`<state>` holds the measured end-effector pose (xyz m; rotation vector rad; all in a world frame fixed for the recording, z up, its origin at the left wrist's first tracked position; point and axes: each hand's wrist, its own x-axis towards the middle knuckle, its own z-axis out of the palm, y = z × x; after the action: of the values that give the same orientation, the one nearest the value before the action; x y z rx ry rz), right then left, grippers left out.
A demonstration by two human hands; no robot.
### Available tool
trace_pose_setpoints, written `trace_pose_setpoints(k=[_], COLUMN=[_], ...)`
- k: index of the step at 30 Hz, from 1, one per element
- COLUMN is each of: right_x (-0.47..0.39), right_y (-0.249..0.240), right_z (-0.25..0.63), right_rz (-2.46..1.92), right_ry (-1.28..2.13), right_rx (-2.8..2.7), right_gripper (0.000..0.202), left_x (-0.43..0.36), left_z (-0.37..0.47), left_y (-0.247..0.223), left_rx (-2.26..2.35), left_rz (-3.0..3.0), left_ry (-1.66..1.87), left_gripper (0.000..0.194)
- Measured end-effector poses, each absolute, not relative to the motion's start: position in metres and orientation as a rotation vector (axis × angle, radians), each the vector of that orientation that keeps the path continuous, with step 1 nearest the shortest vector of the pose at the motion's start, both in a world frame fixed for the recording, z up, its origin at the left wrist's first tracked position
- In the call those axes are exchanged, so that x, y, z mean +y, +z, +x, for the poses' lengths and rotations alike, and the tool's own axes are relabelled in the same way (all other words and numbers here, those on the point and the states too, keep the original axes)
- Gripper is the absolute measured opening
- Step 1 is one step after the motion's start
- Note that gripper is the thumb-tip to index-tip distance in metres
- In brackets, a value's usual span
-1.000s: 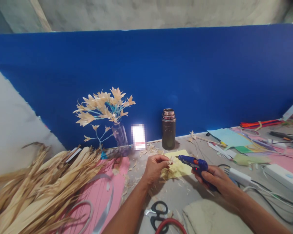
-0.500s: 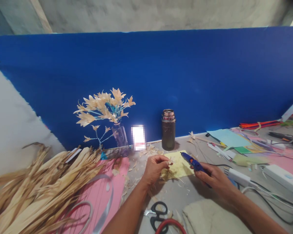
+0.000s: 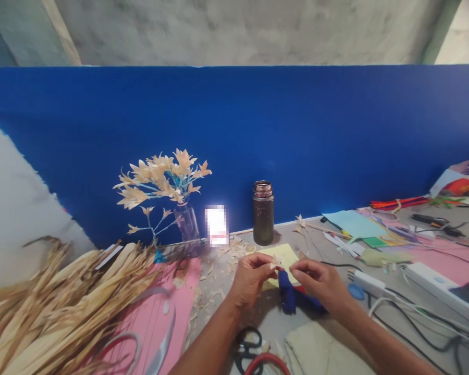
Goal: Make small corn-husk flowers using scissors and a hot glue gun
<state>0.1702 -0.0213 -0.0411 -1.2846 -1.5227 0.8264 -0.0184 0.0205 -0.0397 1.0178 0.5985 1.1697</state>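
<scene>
My left hand (image 3: 250,278) is closed in a pinch on a small pale corn-husk flower (image 3: 275,261), held low above a yellow sheet of paper (image 3: 287,253). Close on its right, my right hand (image 3: 322,281) has thumb and fingertips pressed together. Anything between those fingertips is too small to make out. A blue glue gun (image 3: 287,294) lies beneath the hands, out of the right hand's grasp, and the right hand partly covers it.
Dried husks (image 3: 62,312) and pink paper (image 3: 180,307) spread at left. Husk flowers stand in a clear vase (image 3: 188,224). A dark bottle (image 3: 263,216) stands behind the hands, black-handled scissors (image 3: 248,344) in front. A white power strip (image 3: 433,289) and cables lie right.
My right hand has let go of the glue gun, now lying beneath the hands, and has come left to the husk flower. My left hand still pinches the flower. The view has shifted slightly.
</scene>
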Motion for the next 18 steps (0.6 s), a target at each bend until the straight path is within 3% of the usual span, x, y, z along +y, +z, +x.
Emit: trace_pose_setpoints(k=[8, 18], right_x=[-0.018, -0.023], right_y=[-0.051, -0.048], right_z=[0.134, 0.125], right_rz=[-0.949, -0.915], right_ry=[1.251, 1.258], right_rx=[-0.887, -0.759], right_gripper=[0.037, 0.030], left_x=[0.013, 0.010], left_z=[-0.012, -0.006], left_y=[-0.039, -0.040], left_rx=[0.585, 0.701], left_rz=[1.083, 1.252], left_ry=[1.217, 1.229], left_gripper=[0.020, 0.006])
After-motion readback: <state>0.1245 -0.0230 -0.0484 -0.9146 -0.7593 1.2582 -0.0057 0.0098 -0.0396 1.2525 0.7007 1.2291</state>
